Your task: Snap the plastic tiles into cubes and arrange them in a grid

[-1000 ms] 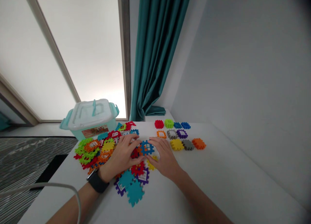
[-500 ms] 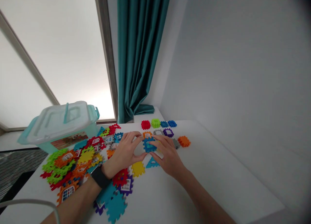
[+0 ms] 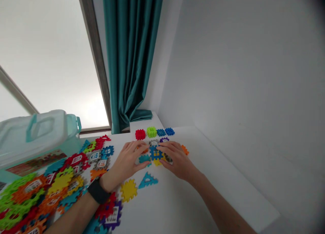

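Observation:
A blue square window tile (image 3: pixel 155 153) with notched edges is between my two hands, above the table's far part. My right hand (image 3: pixel 179 158) grips it from the right, fingers at the top edge and thumb at the bottom. My left hand (image 3: pixel 130 158) is curved at its left side, thumb and fingers apart; whether the fingertips touch the tile is hard to tell. Below lie a teal tile (image 3: pixel 144 159), partly covered orange and yellow pieces, and a grey window tile (image 3: pixel 153 142). Nearer me are a light-blue triangle (image 3: pixel 147 181) and a yellow square tile (image 3: pixel 129 190).
Red (image 3: pixel 140 134), lime (image 3: pixel 151 132) and blue (image 3: pixel 169 131) pieces form a row at the back. A large heap of mixed tiles (image 3: pixel 61 183) spreads at left, beside a lidded teal box (image 3: pixel 73 142). A green curtain (image 3: pixel 132 58) hangs behind the table; a wall stands at right.
The view has turned right, so the box and heap sit further left. My left fingers have drawn back from the blue tile's edge, while my right hand keeps hold of it.

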Tool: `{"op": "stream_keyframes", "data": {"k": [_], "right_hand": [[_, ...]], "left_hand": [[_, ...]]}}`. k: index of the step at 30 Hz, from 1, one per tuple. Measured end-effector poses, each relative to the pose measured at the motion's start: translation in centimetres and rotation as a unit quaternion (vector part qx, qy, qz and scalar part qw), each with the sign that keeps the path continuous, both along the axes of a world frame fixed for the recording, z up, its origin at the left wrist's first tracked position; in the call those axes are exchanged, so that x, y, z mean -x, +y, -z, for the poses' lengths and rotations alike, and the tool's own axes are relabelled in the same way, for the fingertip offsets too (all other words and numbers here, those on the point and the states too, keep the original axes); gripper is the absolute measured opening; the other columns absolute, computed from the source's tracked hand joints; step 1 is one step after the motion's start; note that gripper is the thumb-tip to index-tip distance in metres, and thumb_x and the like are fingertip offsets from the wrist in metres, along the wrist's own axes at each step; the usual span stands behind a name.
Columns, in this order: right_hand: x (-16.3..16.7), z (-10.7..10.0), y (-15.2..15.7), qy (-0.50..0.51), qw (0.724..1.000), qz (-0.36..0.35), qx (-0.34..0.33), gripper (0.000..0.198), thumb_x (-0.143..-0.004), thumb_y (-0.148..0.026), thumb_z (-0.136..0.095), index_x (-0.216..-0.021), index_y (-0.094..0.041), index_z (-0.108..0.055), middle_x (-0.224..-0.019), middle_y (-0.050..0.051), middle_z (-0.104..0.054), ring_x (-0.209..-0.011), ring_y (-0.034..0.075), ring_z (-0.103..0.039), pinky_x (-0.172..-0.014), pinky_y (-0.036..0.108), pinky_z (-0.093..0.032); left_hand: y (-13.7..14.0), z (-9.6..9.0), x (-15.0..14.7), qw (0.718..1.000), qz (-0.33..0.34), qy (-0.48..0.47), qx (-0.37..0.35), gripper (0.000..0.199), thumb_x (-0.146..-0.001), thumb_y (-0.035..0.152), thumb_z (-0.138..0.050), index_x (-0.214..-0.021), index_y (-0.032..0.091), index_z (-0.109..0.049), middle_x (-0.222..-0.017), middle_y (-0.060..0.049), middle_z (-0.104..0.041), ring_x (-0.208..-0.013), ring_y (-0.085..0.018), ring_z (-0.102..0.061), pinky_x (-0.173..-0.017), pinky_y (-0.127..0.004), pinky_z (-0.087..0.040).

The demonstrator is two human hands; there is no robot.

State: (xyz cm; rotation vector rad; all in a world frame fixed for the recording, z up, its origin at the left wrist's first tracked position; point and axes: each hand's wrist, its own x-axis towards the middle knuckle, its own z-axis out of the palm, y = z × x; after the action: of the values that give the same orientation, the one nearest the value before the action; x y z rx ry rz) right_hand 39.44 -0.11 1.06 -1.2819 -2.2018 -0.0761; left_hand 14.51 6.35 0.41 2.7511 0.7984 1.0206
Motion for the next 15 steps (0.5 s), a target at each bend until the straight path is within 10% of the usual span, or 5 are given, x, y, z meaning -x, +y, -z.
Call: {"op": "stream_keyframes", "data": {"k": [15], "right_hand": [[-7.8, 1.9, 9.0, 0.018, 0.996, 0.082, 0.043, 0.038, -0.089, -0.032, -0.065, -0.126, -0.024, -0.062, -0.126, 0.010, -0.069, -0.121, 0.031, -0.059, -0.106, 0.052, -0.044]], "left_hand": [[2.9, 0.2, 3.8, 0.984, -0.013, 0.177, 0.032, 0.017, -0.093, 0.022, -0.055, -0.087, 0.023, -0.071, -0.093, -0.006, -0.071, -0.090, -0.023, -0.066, -0.086, -0.037, -0.048]]}}
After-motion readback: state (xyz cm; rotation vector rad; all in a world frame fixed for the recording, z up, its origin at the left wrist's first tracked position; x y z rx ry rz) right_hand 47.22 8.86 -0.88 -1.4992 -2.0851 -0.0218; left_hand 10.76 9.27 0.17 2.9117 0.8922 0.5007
